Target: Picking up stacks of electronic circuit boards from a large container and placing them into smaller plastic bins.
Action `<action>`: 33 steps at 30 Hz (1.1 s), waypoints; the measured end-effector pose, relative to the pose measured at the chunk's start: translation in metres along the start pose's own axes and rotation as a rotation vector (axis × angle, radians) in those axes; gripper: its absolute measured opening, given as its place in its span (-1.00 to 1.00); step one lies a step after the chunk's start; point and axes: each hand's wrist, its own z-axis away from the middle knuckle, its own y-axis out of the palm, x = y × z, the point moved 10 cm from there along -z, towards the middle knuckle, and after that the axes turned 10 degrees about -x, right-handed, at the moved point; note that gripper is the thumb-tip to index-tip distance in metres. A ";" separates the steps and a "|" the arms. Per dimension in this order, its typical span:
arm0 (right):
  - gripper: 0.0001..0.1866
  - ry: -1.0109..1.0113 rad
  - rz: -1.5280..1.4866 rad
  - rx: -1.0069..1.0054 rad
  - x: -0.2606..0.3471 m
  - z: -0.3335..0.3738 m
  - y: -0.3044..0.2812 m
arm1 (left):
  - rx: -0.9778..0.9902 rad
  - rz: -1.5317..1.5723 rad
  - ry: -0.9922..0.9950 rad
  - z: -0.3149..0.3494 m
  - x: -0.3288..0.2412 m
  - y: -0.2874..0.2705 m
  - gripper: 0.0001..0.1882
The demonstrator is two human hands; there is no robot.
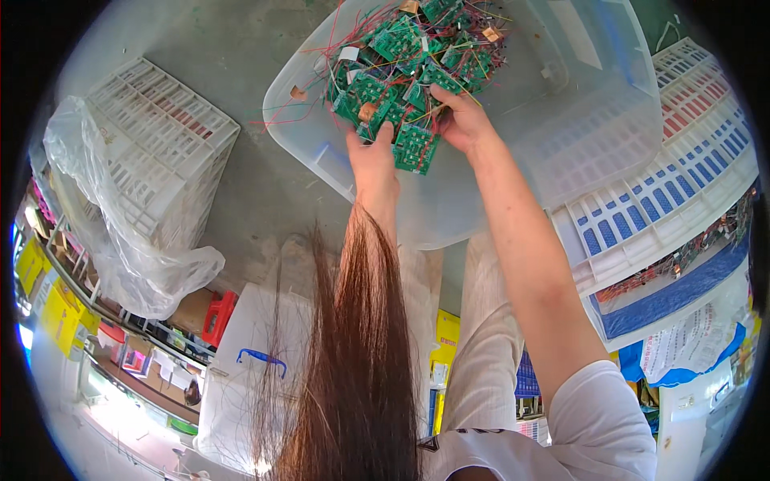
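Note:
Both my arms reach forward over a clear plastic tub (513,188). My left hand (374,160) and my right hand (464,120) grip a big tangled bunch of green circuit boards (401,48) from its near side. Thin red, yellow and dark wires trail out of the bunch, and a few copper-coloured and white pieces show among the boards. One board (415,149) hangs lowest, between my two hands. The fingers of both hands are partly hidden behind the boards. Long hair hangs over my left forearm.
At the left stands a white slotted plastic crate (152,136) with a clear plastic bag (120,256) draped by it. To the right, white slotted crates (666,208) are stacked, with more wired parts (682,260) inside. A white stool-like surface (257,361) with a blue handle is near my legs.

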 end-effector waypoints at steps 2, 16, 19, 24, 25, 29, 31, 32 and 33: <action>-0.68 0.062 0.012 0.009 -0.004 -0.007 -0.009 | -0.050 -0.076 -0.105 0.006 0.004 0.000 -0.65; -0.67 -0.331 0.280 -0.034 0.013 0.002 -0.003 | -0.215 -0.502 0.381 -0.004 -0.027 -0.008 -0.69; -0.71 -0.562 0.692 -0.071 0.015 0.010 0.007 | -0.239 -0.687 0.453 -0.004 -0.035 -0.003 -0.71; -0.69 -0.283 0.340 -0.072 0.006 0.004 -0.001 | -0.111 -0.398 0.305 -0.014 -0.018 0.001 -0.74; -0.68 -0.254 0.183 -0.057 0.008 0.001 -0.002 | -0.053 -0.165 0.092 -0.015 -0.002 0.003 -0.67; -0.66 -0.103 0.128 -0.177 0.002 -0.006 -0.010 | 0.121 0.026 0.078 -0.046 0.016 0.008 -0.54; -0.65 -0.061 0.203 -0.302 -0.001 -0.002 -0.019 | 0.007 -0.123 0.211 -0.059 0.010 0.003 -0.52; -0.64 -0.062 0.248 -0.336 -0.003 -0.001 -0.023 | -0.049 -0.196 0.279 -0.062 0.006 0.000 -0.51; -0.64 -0.063 0.292 -0.374 -0.003 0.001 -0.028 | -0.076 -0.276 0.306 -0.055 -0.006 0.003 -0.45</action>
